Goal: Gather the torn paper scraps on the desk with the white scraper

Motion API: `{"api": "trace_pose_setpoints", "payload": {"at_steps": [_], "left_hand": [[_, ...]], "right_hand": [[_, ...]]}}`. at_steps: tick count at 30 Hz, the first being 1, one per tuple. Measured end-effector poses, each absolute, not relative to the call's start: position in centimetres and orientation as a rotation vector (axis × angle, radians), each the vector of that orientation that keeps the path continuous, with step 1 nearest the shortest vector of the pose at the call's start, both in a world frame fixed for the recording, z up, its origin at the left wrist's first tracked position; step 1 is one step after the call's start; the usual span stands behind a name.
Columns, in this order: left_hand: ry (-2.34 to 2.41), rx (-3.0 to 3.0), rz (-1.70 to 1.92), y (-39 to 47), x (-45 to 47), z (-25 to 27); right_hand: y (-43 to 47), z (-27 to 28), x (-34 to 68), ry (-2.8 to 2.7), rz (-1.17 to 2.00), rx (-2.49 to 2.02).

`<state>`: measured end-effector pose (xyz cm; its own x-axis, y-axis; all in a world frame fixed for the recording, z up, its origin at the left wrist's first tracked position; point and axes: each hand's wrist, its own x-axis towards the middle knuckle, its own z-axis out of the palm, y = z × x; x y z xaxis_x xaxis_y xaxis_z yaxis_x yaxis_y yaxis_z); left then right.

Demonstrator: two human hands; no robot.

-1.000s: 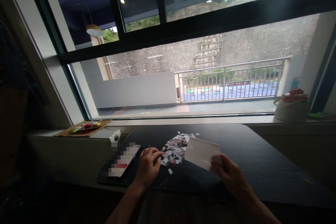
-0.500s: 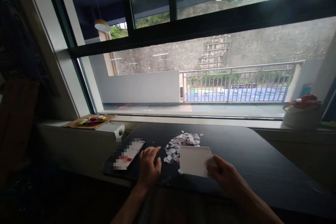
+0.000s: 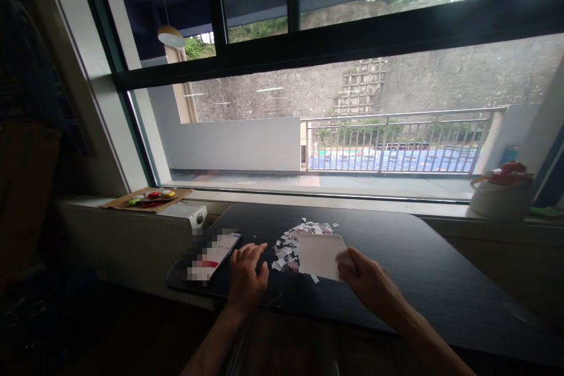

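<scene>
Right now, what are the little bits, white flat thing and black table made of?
Little bits: probably matte paper, thin with crisp edges. White flat thing: perhaps smooth plastic, looking stiff with rounded corners. Black table: maybe satin laminate, showing faint grain lines and soft sheen.

Left hand (image 3: 247,272) — loosely spread; right hand (image 3: 363,277) — gripping.

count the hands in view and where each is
2: the left hand, open, between the phone and the paper scraps; the right hand, to the right of the scraps, gripping a white card. No other hand shows.
</scene>
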<state>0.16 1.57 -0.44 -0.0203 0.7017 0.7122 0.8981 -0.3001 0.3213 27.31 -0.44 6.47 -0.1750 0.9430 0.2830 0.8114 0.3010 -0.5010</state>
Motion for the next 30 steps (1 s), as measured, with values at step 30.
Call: {"api": "trace_pose_setpoints", "payload": {"at_steps": [30], "left_hand": [[-1.642, -2.031, -1.160, 1.7, -0.2, -0.6]], "right_hand": [[0.4, 5.1, 32.3, -1.817, 0.565, -1.458]]}}
